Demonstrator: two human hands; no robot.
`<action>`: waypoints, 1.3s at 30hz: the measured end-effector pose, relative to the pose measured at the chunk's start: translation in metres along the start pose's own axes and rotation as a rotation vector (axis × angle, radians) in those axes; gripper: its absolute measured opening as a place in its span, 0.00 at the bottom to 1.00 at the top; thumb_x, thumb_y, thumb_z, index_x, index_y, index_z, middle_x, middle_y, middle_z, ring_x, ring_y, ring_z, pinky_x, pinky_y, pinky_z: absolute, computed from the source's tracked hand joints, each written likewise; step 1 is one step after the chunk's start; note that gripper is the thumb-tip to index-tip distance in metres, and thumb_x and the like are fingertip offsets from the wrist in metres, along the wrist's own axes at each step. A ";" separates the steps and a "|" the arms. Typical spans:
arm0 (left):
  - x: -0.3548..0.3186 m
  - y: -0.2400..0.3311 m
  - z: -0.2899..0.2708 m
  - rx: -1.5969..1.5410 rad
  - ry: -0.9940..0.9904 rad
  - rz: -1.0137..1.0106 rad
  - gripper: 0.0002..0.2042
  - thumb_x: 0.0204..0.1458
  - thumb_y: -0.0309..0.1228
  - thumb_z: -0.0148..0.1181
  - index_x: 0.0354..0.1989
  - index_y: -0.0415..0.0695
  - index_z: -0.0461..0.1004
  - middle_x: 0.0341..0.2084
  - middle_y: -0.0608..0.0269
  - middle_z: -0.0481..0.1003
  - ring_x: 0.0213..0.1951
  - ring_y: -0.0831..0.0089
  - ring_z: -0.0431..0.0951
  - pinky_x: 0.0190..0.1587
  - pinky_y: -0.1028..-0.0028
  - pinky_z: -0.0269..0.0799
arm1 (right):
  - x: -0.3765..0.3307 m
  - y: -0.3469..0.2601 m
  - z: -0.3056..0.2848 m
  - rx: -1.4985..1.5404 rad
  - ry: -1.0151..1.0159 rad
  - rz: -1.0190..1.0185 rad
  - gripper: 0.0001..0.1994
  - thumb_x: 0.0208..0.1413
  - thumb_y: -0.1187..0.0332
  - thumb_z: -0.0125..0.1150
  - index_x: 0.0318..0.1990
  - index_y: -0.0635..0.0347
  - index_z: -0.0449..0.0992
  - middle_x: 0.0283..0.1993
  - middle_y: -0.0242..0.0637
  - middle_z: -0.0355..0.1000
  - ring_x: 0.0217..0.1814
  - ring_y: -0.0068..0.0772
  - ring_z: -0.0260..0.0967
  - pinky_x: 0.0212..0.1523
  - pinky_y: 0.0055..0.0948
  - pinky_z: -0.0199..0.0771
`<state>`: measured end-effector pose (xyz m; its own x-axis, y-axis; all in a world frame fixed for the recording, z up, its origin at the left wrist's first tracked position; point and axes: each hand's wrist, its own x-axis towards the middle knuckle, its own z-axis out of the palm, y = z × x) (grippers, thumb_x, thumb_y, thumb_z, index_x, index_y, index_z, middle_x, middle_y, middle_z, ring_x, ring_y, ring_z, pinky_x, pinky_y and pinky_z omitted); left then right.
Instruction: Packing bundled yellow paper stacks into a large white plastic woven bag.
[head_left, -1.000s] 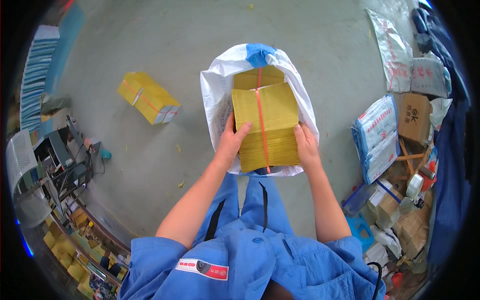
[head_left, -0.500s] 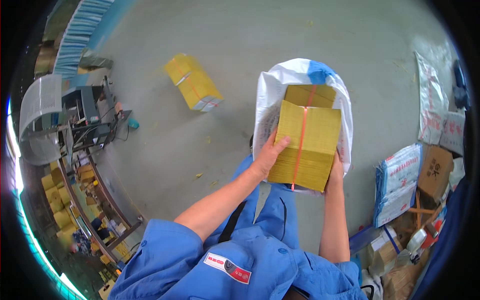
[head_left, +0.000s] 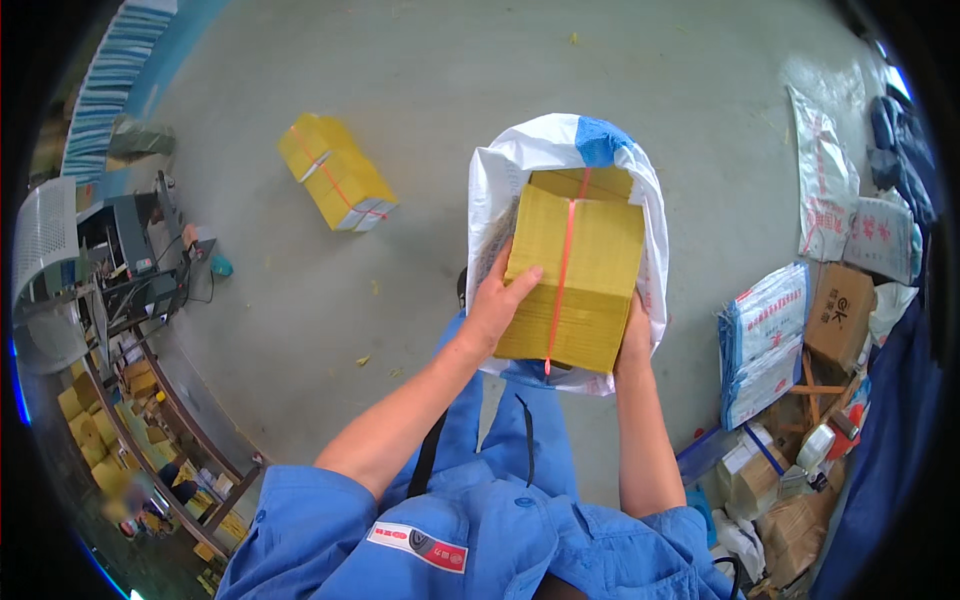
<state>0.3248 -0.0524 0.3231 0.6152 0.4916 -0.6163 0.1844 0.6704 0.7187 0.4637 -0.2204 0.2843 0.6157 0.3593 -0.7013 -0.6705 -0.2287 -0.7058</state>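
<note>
Between my two hands is a bundle of yellow paper (head_left: 600, 250), tied round with a pink string. It sits in the mouth of a white woven sack (head_left: 495, 170) with a blue patch on its far rim. My left hand (head_left: 497, 305) grips the bundle's left side, thumb on top. On the right side my right hand (head_left: 632, 340) clasps it, fingers mostly hidden between bundle and sack. Beyond it, inside the sack, another yellow bundle (head_left: 600, 183) shows in part.
A tied yellow paper bundle (head_left: 335, 170) lies on the floor to the left. At right are folded white-and-blue sacks (head_left: 765, 340), a brown carton (head_left: 840, 315) and a flat white sack (head_left: 825, 180). Dark machinery (head_left: 125, 255) and a rack (head_left: 165, 430) stand at left.
The whole view has shifted, so the sack, hands and floor bundle appear farther left. The held bundle sits slightly lower in the sack's mouth, with both hands still on it.
</note>
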 end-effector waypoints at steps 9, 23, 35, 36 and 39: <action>0.069 0.059 0.022 0.519 0.030 0.234 0.30 0.56 0.37 0.59 0.65 0.38 0.60 0.59 0.49 0.69 0.59 0.58 0.70 0.60 0.66 0.65 | 0.048 -0.067 0.039 0.000 -0.019 -0.052 0.28 0.68 0.50 0.41 0.66 0.61 0.63 0.61 0.41 0.67 0.60 0.32 0.66 0.57 0.31 0.69; 0.199 0.150 0.039 1.201 -0.152 0.546 0.19 0.52 0.27 0.54 0.54 0.43 0.72 0.42 0.46 0.77 0.46 0.48 0.76 0.49 0.60 0.72 | -0.051 -0.050 0.077 -1.418 -0.069 -1.052 0.25 0.52 0.68 0.58 0.61 0.48 0.71 0.69 0.38 0.61 0.73 0.45 0.54 0.72 0.51 0.44; 0.167 0.157 0.032 1.427 -0.048 1.255 0.04 0.51 0.22 0.53 0.28 0.43 0.65 0.22 0.56 0.72 0.27 0.53 0.74 0.27 0.60 0.68 | 0.004 -0.069 0.081 -1.455 0.088 -1.234 0.23 0.50 0.70 0.57 0.56 0.43 0.76 0.64 0.31 0.68 0.68 0.43 0.62 0.69 0.50 0.50; 0.171 0.160 0.035 1.461 -0.030 1.267 0.05 0.51 0.21 0.53 0.28 0.43 0.64 0.22 0.56 0.71 0.27 0.53 0.74 0.27 0.59 0.68 | 0.005 -0.066 0.080 -1.470 0.114 -1.271 0.23 0.50 0.71 0.57 0.57 0.43 0.76 0.64 0.31 0.68 0.68 0.43 0.62 0.70 0.50 0.50; 0.168 0.160 0.027 1.498 -0.018 1.257 0.04 0.51 0.20 0.53 0.30 0.43 0.66 0.22 0.56 0.72 0.27 0.54 0.74 0.27 0.59 0.69 | 0.000 -0.065 0.081 -1.472 0.063 -1.242 0.25 0.50 0.72 0.57 0.58 0.43 0.74 0.65 0.30 0.67 0.69 0.43 0.62 0.70 0.51 0.49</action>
<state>0.4785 0.1224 0.3440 0.8992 0.2237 0.3760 0.0959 -0.9393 0.3295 0.4740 -0.1319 0.3381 0.4354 0.8763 0.2060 0.8921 -0.3895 -0.2290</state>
